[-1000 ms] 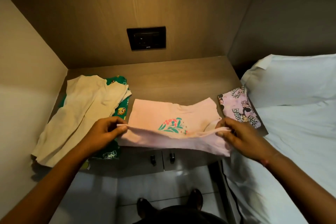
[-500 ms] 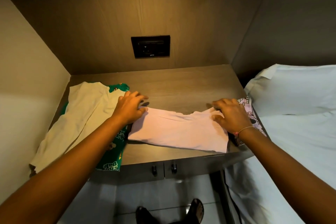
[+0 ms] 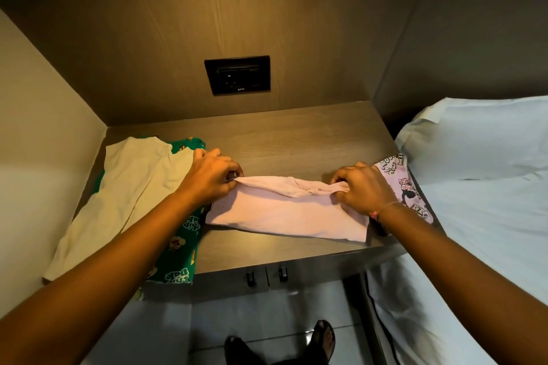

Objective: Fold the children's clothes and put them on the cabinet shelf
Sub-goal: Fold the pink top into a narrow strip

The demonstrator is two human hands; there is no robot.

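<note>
A pale pink children's top (image 3: 284, 213) lies folded in a long strip in the middle of the wooden cabinet shelf (image 3: 290, 139). My left hand (image 3: 207, 178) pinches its far left corner and my right hand (image 3: 361, 190) pinches its far right corner, lifting the far edge slightly. A cream garment (image 3: 118, 195) lies spread at the left on top of a green cartoon-print garment (image 3: 178, 249). A pink cartoon-print garment (image 3: 400, 184) lies at the shelf's right edge, partly under my right wrist.
A black socket panel (image 3: 237, 75) sits in the back wall of the niche. Side walls close the shelf at left and right. Two cabinet door handles (image 3: 267, 275) show below the front edge. A bed with a white pillow (image 3: 480, 139) stands at right.
The near edge of the pink top was carried away from me and laid over, hiding its print. My hands, flat on the far corners half a second ago, now pinch them.
</note>
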